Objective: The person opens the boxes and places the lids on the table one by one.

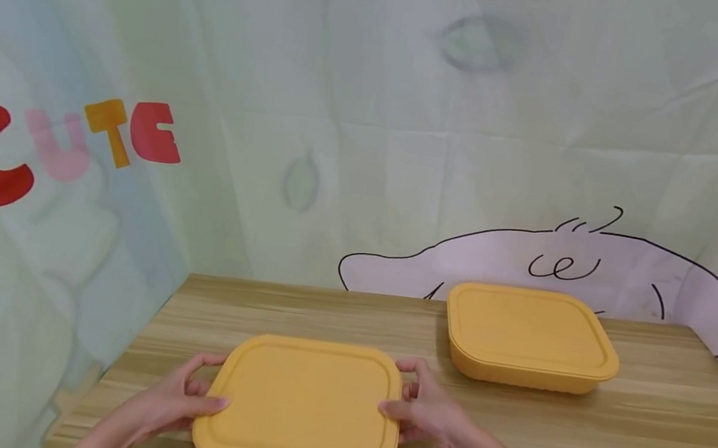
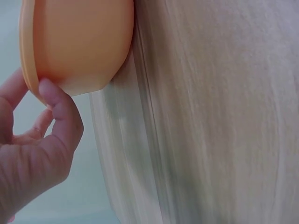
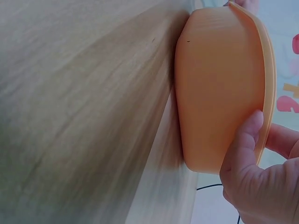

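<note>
A yellow lidded food container (image 1: pixel 304 406) sits near the front of the table, left of the middle. My left hand (image 1: pixel 172 398) grips its left rim, with the thumb on top of the lid. On the opposite side, my right hand (image 1: pixel 430 409) pinches the rim, its thumb also over the lid. The left wrist view has fingers curled under the rim of the container (image 2: pixel 81 46). In the right wrist view, the container's side wall (image 3: pixel 219 93) stands close over the wooden surface, and a finger presses just below the rim.
A second yellow lidded container (image 1: pixel 529 330) stands at the back right of the wooden table (image 1: pixel 643 443). Behind the table hangs a pale printed curtain (image 1: pixel 348 101) with a cartoon animal and coloured letters.
</note>
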`<state>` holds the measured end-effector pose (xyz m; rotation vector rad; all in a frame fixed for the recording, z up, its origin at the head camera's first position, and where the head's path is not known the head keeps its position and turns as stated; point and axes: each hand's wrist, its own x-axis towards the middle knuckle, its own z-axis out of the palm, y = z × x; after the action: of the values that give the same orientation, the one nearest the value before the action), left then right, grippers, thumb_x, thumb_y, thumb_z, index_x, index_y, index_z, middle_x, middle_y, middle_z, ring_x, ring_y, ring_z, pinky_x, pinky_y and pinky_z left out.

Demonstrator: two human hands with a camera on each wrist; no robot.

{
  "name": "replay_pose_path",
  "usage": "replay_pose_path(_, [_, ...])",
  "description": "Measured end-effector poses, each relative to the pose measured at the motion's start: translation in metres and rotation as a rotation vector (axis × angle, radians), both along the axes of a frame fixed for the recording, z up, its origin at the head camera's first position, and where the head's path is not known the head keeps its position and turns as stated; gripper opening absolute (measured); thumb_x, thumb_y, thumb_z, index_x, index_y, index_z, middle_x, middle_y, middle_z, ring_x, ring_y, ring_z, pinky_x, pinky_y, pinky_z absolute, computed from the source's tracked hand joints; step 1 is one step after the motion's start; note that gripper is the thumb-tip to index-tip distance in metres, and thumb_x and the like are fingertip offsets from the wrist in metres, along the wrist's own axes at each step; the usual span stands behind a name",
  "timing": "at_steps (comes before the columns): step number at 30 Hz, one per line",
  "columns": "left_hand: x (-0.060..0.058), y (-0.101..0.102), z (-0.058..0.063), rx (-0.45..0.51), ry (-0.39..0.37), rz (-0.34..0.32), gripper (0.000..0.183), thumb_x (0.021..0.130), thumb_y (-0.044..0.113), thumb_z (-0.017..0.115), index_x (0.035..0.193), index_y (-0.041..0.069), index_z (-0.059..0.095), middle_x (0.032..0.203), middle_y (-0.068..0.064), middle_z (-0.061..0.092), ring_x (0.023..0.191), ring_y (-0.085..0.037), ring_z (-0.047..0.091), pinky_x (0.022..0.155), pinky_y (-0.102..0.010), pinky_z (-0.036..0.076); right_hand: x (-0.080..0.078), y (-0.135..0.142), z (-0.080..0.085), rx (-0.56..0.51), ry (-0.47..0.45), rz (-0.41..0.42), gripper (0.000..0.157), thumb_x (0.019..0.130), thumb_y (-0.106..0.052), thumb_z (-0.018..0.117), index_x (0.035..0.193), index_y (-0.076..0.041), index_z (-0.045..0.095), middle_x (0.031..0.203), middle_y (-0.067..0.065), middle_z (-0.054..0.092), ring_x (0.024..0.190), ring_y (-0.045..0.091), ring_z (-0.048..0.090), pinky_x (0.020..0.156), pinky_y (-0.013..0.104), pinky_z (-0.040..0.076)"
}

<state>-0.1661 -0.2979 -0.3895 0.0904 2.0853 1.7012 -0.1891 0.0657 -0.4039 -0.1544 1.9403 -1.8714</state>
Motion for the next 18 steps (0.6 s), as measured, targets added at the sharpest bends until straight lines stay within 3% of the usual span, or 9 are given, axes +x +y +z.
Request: replay_pose_path(18, [0.0067, -0.0052, -0.0015, 0.026, -0.017, -0.037, 0.081, 0.087, 0.013, 0.065, 0.142, -0.001, 0.008, 0.087, -0.011, 0.057, 0.081, -0.024, 0.064, 0.069, -0.036, 0.055, 0.0070, 0.0009, -0.0017, -0.017, -0.010, 0.017, 0.068, 0.080, 0.000, 0.069, 0.132, -0.004, 0.025, 0.087, 0.010, 0.045, 0.062, 0.018, 0.057, 0.048, 0.025, 0.050])
